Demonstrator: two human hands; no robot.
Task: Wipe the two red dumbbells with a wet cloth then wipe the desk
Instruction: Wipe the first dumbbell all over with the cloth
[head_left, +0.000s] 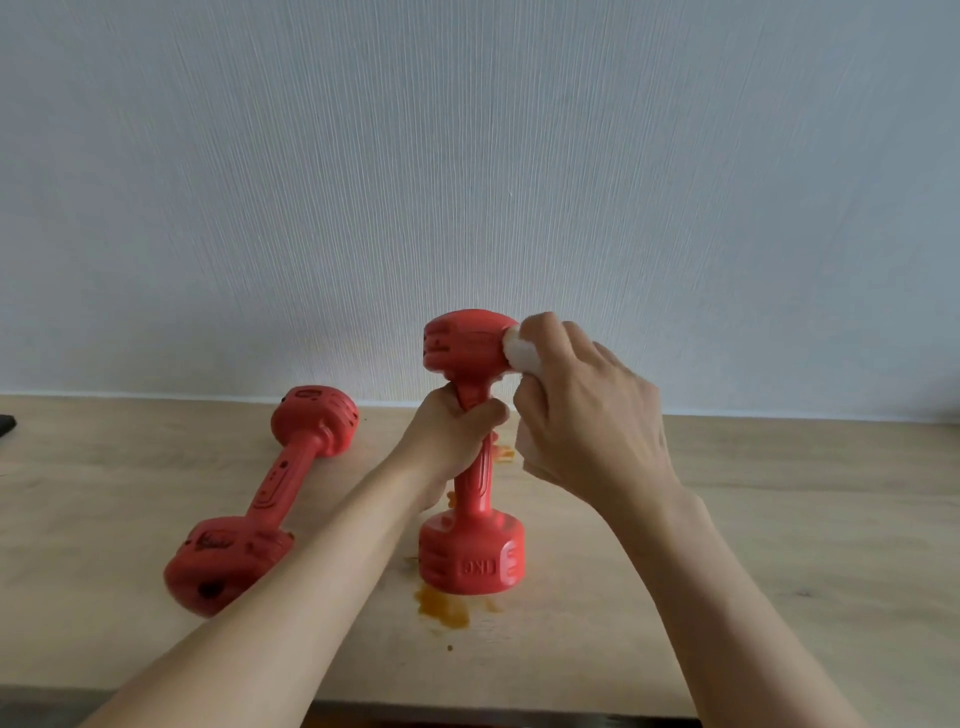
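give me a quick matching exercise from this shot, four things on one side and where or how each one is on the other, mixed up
Things:
1. upright dumbbell
2. second dumbbell
3. white cloth
4. orange-brown stain

States:
A. lying on its side on the desk
B. pressed against the top head by the right hand
C. on the desk just in front of a dumbbell's base
D. standing on end, gripped at the handle by the left hand

Pairs: 1-D, 2-A, 3-B, 4-C
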